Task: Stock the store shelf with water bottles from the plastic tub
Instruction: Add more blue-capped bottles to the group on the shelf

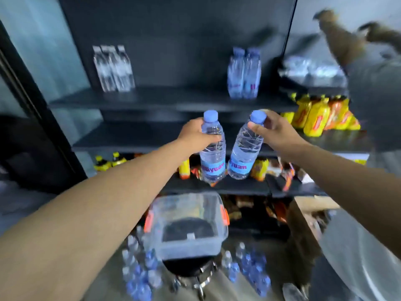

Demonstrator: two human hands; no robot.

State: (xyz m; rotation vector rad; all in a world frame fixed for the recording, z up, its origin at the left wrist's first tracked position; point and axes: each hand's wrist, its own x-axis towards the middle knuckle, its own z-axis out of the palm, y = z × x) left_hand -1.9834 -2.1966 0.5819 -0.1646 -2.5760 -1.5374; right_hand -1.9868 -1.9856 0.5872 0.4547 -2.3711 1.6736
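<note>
Each hand [195, 135] [274, 131] grips bottle [212, 153] [244, 153] before shelf [152, 101].

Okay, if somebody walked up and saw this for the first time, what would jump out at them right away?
Two clear water bottles with blue caps, held up side by side mid-frame: the left hand grips the left bottle around its upper body, and the right hand pinches the right bottle near its cap. Behind them stand dark shelves, with bright yellow packs at right. Below sits a clear plastic tub, with more bottles on the floor around it.

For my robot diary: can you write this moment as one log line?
left hand: holds left bottle | right hand: pinches right bottle | tub: below
</note>
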